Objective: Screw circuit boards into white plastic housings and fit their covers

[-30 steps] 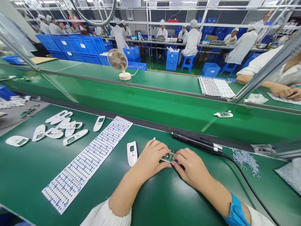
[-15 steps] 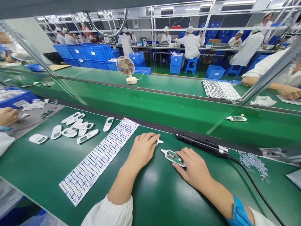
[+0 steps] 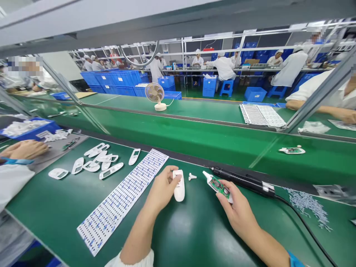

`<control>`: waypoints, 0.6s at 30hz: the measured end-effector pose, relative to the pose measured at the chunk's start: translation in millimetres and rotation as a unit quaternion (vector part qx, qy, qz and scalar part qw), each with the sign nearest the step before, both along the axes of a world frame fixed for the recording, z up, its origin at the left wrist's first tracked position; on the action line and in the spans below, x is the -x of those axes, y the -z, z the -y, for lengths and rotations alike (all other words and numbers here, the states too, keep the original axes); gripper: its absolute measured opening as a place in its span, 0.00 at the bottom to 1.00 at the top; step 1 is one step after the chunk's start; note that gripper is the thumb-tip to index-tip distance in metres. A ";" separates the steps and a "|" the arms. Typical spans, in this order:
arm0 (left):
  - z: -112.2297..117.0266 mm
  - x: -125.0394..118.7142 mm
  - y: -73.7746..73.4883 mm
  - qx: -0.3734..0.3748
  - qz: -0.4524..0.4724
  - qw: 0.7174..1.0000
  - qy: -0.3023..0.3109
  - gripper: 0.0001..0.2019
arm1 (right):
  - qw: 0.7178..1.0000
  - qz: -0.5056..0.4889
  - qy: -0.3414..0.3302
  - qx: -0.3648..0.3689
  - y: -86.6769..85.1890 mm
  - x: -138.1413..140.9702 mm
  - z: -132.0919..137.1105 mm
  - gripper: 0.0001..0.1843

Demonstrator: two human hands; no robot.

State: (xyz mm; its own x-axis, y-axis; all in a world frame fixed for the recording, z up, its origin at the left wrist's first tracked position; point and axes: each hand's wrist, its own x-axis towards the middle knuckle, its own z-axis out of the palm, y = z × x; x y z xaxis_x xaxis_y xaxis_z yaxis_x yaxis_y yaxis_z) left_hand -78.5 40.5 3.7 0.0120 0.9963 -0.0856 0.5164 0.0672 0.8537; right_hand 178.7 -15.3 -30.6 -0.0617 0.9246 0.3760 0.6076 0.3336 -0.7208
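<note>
In the head view, the left hand [image 3: 161, 189] has moved off the small white plastic piece it was reaching half a second ago and now grips an elongated white plastic shell with a window [image 3: 179, 192], which a second ago lay loose on the bench. The small white plastic piece [image 3: 191, 177] now lies free. The right hand [image 3: 237, 207] still grasps the white pointed casing with a green circuit board [image 3: 218, 185], now tilted more steeply. At the left edge, a co-worker's hand and white sleeve [image 3: 13, 181] have come further into view.

The smooth green bench top [image 3: 189, 237] carries a scattered group of white windowed shells [image 3: 101, 160], a long white sheet printed with blue and black marks [image 3: 122, 202], a black cylindrical electric screwdriver [image 3: 241, 180] with a cable and a heap of small greyish screws [image 3: 308, 207]. Beyond a green divider stand a cream desk fan [image 3: 155, 93], stacked blue plastic bins [image 3: 111, 82] and people in white coats.

The casing sits between the right thumb and fingers, board side showing, its pointed end towards the screwdriver tip. The shell is pinched under the left thumb, and the small piece lies between the hands, nearer the shell.
</note>
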 end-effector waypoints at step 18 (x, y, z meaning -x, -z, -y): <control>52.2 -112.0 4.7 0.116 0.510 0.850 -0.065 0.26 | 0.948 -0.270 -0.025 0.169 -12.0 14.7 11.2 0.27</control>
